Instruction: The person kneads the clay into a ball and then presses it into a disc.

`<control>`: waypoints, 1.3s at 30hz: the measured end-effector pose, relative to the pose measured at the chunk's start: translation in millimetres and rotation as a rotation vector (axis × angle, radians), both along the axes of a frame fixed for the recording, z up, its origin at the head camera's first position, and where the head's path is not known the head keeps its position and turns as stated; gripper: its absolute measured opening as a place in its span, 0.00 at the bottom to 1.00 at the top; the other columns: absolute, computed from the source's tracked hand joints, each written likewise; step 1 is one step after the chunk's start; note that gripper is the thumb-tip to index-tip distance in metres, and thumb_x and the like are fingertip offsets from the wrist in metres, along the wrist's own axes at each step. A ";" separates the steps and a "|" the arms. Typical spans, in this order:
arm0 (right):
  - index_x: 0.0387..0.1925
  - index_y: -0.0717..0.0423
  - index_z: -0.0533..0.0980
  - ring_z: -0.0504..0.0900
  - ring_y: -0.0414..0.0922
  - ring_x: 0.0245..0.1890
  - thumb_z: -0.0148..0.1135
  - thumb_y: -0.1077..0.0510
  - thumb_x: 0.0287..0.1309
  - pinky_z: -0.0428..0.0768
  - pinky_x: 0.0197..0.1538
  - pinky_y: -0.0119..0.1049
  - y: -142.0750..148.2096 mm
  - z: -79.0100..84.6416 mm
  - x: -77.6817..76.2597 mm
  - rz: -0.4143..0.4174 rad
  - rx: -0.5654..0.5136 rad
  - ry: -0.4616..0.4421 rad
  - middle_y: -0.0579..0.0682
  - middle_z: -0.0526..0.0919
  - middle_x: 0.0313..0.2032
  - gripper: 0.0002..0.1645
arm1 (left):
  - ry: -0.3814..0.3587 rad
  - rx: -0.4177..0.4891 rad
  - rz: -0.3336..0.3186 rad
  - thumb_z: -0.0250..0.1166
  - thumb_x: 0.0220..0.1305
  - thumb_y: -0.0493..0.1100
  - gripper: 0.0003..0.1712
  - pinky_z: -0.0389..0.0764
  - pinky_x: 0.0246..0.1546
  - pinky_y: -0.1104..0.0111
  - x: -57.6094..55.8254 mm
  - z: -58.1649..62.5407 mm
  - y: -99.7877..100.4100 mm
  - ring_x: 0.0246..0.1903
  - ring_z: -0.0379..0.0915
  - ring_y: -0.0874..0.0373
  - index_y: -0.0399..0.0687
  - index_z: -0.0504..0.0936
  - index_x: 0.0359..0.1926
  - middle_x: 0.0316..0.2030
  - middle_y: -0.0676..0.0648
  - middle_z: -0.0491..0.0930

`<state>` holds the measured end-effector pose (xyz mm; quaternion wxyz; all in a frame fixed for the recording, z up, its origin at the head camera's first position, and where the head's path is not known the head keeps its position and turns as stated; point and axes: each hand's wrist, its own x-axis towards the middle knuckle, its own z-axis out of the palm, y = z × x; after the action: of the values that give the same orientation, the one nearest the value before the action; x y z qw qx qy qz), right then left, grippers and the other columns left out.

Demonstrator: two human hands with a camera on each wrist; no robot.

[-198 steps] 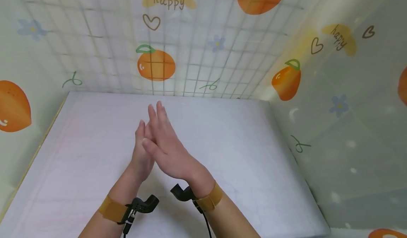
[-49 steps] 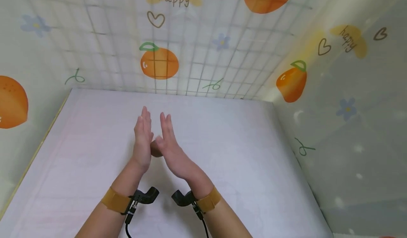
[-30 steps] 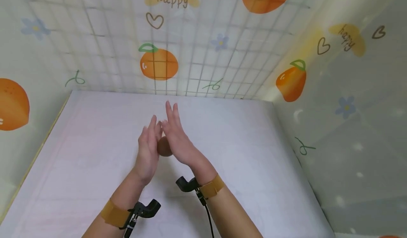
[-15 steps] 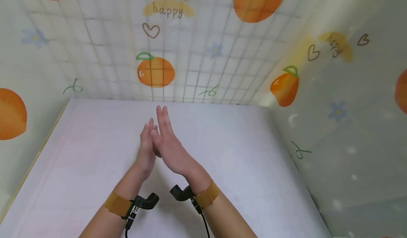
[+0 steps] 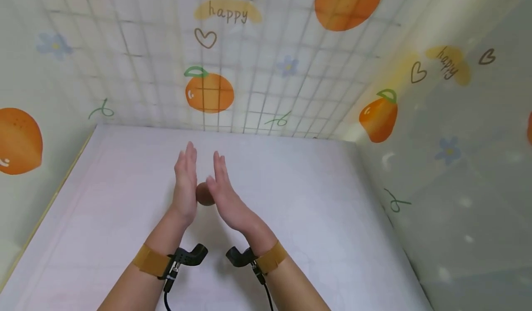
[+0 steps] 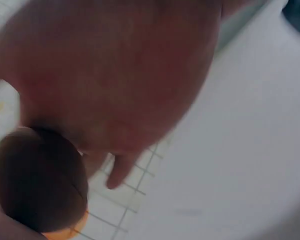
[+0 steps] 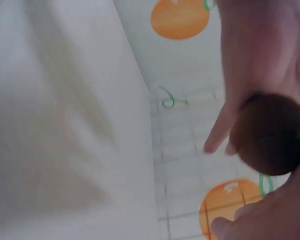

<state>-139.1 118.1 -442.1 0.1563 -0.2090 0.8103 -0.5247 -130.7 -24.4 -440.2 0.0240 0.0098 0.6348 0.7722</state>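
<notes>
A person's left hand point(image 5: 184, 191) and right hand point(image 5: 227, 202) face each other above a white tabletop point(image 5: 299, 218), fingers straight, palms apart. A brown ball point(image 5: 203, 194) sits between them, touching both. Behind stands a pale backdrop point(image 5: 253, 54) printed with oranges point(image 5: 209, 94) and the word "happy".

the left hand point(image 5: 185, 192) and right hand point(image 5: 228, 199) face each other palm to palm, slightly apart, fingers point(image 5: 191, 161) straight and pointing forward. both forearms point(image 5: 136, 287) slant inward.
</notes>
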 end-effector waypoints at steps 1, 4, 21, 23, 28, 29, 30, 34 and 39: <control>0.84 0.21 0.25 0.21 0.35 0.85 0.26 0.11 0.68 0.38 0.83 0.69 -1.7 2.0 2.6 0.014 0.004 0.008 0.26 0.19 0.83 0.53 | -0.012 0.001 -0.002 0.24 0.74 0.82 0.48 0.22 0.82 0.39 -2.0 -1.3 -0.7 0.86 0.23 0.66 0.73 0.32 0.87 0.86 0.68 0.34; 0.83 0.19 0.25 0.24 0.36 0.85 0.26 0.10 0.66 0.42 0.83 0.69 -5.6 13.2 6.7 0.045 0.019 0.050 0.24 0.19 0.82 0.54 | -0.062 0.053 -0.029 0.23 0.73 0.82 0.49 0.24 0.83 0.39 -5.4 -7.3 -1.6 0.86 0.23 0.64 0.74 0.32 0.87 0.87 0.65 0.34; 0.82 0.17 0.24 0.20 0.38 0.85 0.24 0.15 0.72 0.35 0.82 0.72 3.5 -2.0 -9.5 -0.027 -0.004 -0.037 0.28 0.19 0.83 0.47 | 0.033 -0.024 -0.065 0.19 0.75 0.79 0.46 0.21 0.81 0.37 8.0 9.0 3.2 0.86 0.23 0.65 0.71 0.30 0.87 0.87 0.65 0.31; 0.82 0.17 0.24 0.21 0.39 0.86 0.24 0.14 0.71 0.37 0.82 0.73 -0.2 -2.3 -2.1 -0.018 0.011 -0.017 0.27 0.19 0.83 0.48 | 0.025 -0.030 -0.068 0.19 0.75 0.78 0.46 0.21 0.81 0.37 4.1 8.6 -0.9 0.86 0.23 0.65 0.71 0.32 0.87 0.87 0.64 0.32; 0.83 0.19 0.27 0.25 0.42 0.87 0.26 0.13 0.71 0.46 0.81 0.73 -8.4 18.1 11.6 0.009 0.062 0.109 0.27 0.17 0.83 0.49 | -0.038 0.009 -0.109 0.21 0.71 0.83 0.48 0.45 0.80 0.36 -1.1 -2.5 -1.8 0.86 0.34 0.55 0.77 0.38 0.87 0.87 0.65 0.37; 0.84 0.19 0.27 0.26 0.43 0.87 0.25 0.13 0.70 0.48 0.81 0.73 -9.2 23.2 12.1 0.011 0.074 0.137 0.28 0.17 0.83 0.50 | -0.043 0.018 -0.123 0.21 0.71 0.84 0.48 0.47 0.79 0.36 -0.9 -6.2 -0.4 0.85 0.35 0.54 0.77 0.39 0.87 0.87 0.64 0.38; 0.84 0.20 0.28 0.26 0.43 0.87 0.25 0.13 0.70 0.48 0.81 0.72 -9.5 28.7 12.0 0.010 0.081 0.165 0.29 0.17 0.83 0.50 | -0.038 0.027 -0.141 0.22 0.71 0.84 0.49 0.47 0.79 0.36 -0.5 -9.8 1.7 0.85 0.36 0.53 0.76 0.39 0.87 0.87 0.64 0.39; 0.85 0.26 0.27 0.28 0.47 0.88 0.23 0.17 0.74 0.52 0.82 0.68 -2.8 43.2 0.0 -0.005 0.108 0.259 0.35 0.16 0.84 0.49 | -0.006 0.044 -0.226 0.20 0.72 0.83 0.50 0.41 0.81 0.34 10.1 -17.9 13.9 0.85 0.33 0.50 0.71 0.39 0.88 0.87 0.61 0.38; 0.84 0.20 0.28 0.27 0.43 0.87 0.26 0.18 0.75 0.44 0.82 0.72 12.3 38.8 -18.1 -0.063 0.003 0.144 0.30 0.18 0.83 0.46 | 0.037 0.081 -0.258 0.20 0.78 0.77 0.46 0.27 0.81 0.32 31.3 0.0 24.7 0.87 0.23 0.54 0.65 0.34 0.88 0.87 0.58 0.36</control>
<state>-157.2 130.4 -403.3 0.0813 -0.2203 0.8263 -0.5119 -99.3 0.4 -440.2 0.1111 0.1065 0.5971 0.7873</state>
